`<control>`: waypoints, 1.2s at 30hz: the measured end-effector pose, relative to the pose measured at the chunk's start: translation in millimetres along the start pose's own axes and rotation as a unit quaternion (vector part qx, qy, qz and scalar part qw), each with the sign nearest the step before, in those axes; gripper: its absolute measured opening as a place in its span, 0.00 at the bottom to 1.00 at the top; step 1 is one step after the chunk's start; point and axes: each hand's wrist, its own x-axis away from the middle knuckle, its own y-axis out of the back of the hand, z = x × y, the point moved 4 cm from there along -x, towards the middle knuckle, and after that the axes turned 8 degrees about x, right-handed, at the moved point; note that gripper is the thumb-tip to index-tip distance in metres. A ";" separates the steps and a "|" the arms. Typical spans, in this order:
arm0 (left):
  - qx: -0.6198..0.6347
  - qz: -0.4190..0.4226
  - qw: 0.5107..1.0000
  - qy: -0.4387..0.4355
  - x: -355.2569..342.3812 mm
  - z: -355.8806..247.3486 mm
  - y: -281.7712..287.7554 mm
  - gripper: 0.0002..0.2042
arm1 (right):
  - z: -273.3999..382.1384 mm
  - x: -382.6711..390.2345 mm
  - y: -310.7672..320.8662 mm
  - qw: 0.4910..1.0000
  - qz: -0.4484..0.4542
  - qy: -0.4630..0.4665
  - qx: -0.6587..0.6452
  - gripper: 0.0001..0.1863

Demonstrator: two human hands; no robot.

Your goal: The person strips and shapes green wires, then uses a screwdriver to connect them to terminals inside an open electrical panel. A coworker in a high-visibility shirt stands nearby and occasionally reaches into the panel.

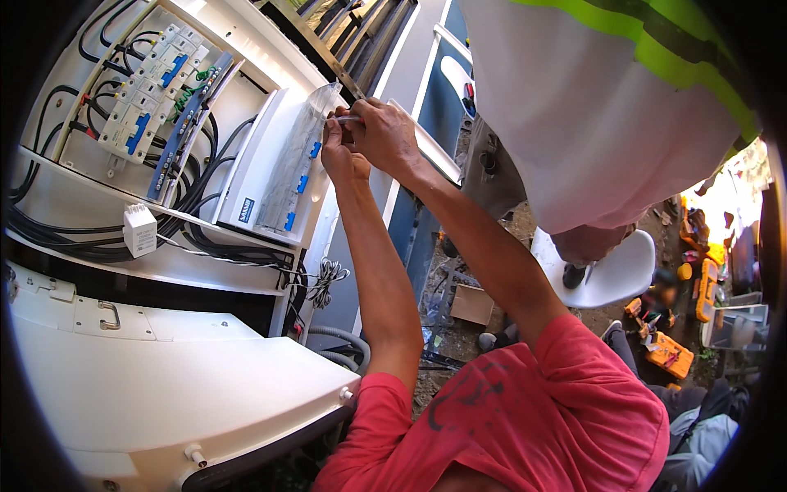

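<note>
Both my hands meet at the upper corner of a white panel cover [256, 168], which has a clear film over its strip and blue breaker switches [302, 184] along its edge. My right hand [384, 135] is closed, with a slim pale rod-like piece [350, 119] between its fingers. Just beside it, my left hand [344, 156] is pinched at the other end of this piece. Its exact kind is too small to tell, and the fingers partly hide it. Left of the cover stands an open electrical cabinet [74, 176] with white circuit breakers [152, 90].
Black cables [90, 238] run along the cabinet's lower part, near a small white box [139, 230] on twisted wires. A white cabinet door [205, 369] lies below. A person in a reflective vest [566, 107] stands close on the right. Beyond are a white chair [627, 271] and orange tool cases [669, 354].
</note>
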 end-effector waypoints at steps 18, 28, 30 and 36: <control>-0.059 0.000 0.998 -0.035 -6.0 1.1 4.2 0.19 | -4.4 2.2 -4.2 0.999 0.035 -0.004 -0.003 0.12; 0.065 0.018 0.998 0.007 9.4 7.6 -3.1 0.19 | -1.1 6.8 -3.0 0.993 0.044 0.083 0.070 0.15; 0.061 0.038 0.997 0.022 9.2 6.6 -4.2 0.18 | 2.1 6.9 0.3 0.987 0.007 0.127 0.101 0.16; 0.001 0.001 1.000 0.023 -5.7 3.4 9.2 0.16 | -0.2 8.5 1.1 0.990 0.049 0.111 0.078 0.16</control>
